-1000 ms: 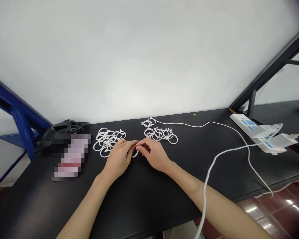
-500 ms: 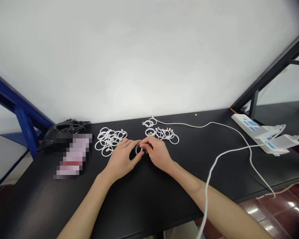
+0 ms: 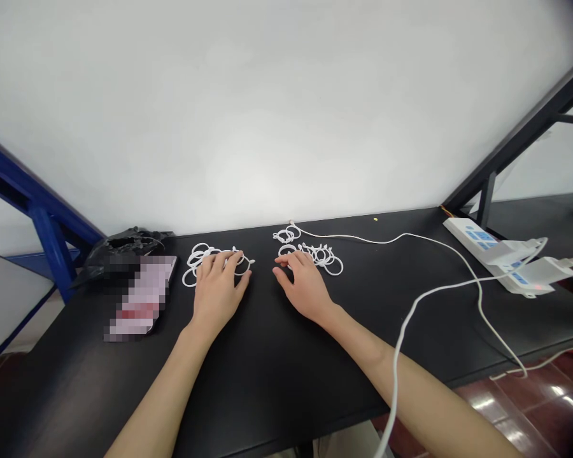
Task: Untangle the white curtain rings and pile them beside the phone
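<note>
My left hand [image 3: 216, 294] lies palm down over the left pile of white plastic rings [image 3: 201, 248], fingers spread. One white ring [image 3: 243, 271] with a small knob shows between its forefinger and thumb, at the pile's right edge; the hand covers part of it. My right hand [image 3: 307, 286] is at the near left side of the other group of white rings [image 3: 333, 265]. Its thumb and forefinger are apart, with no ring visible between them. Small eyelets or knobs stick out from several rings.
A black plastic bag [image 3: 119, 245] and a blurred pinkish flat item [image 3: 146, 286] lie at the left on the black table [image 3: 262, 381]. A white cable [image 3: 363, 240] runs to the right, where a power strip [image 3: 472, 235] holds plugged-in adapters. Another cable [image 3: 401, 343] crosses my right forearm.
My hands, together around one ring before, have parted. The left has moved left onto its pile with that ring beside its thumb; the right has shifted slightly toward the right-hand rings.
</note>
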`<control>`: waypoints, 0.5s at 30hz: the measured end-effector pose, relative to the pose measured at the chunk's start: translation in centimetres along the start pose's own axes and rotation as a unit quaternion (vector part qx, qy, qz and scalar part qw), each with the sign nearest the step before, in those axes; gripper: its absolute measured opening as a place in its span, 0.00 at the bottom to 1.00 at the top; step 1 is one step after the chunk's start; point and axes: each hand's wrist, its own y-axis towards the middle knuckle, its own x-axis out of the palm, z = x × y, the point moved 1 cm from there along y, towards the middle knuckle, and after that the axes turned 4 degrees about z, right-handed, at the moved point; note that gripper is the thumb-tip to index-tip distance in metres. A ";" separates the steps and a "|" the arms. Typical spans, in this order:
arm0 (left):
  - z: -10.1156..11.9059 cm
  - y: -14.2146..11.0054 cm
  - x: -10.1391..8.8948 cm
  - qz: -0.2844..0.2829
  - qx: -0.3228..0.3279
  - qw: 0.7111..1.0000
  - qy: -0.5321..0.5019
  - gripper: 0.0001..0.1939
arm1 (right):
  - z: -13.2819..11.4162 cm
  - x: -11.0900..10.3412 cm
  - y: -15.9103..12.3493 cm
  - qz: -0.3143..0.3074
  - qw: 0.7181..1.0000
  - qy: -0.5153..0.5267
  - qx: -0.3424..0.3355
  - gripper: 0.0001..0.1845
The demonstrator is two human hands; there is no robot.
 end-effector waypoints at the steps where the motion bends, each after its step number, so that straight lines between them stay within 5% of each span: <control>1: -0.3 0.0 0.1 -0.003 -0.007 1.000 0.019 0.19 | 0.1 0.0 0.0 0.005 0.999 -0.032 -0.007 0.10; 9: -1.3 -0.2 0.4 -0.026 -0.038 0.999 0.025 0.21 | 1.1 -0.1 0.3 0.015 0.985 -0.174 0.003 0.15; 15: -0.9 -0.3 0.2 -0.023 -0.043 0.999 -0.002 0.23 | 1.5 -0.1 0.5 -0.009 0.980 -0.198 0.006 0.09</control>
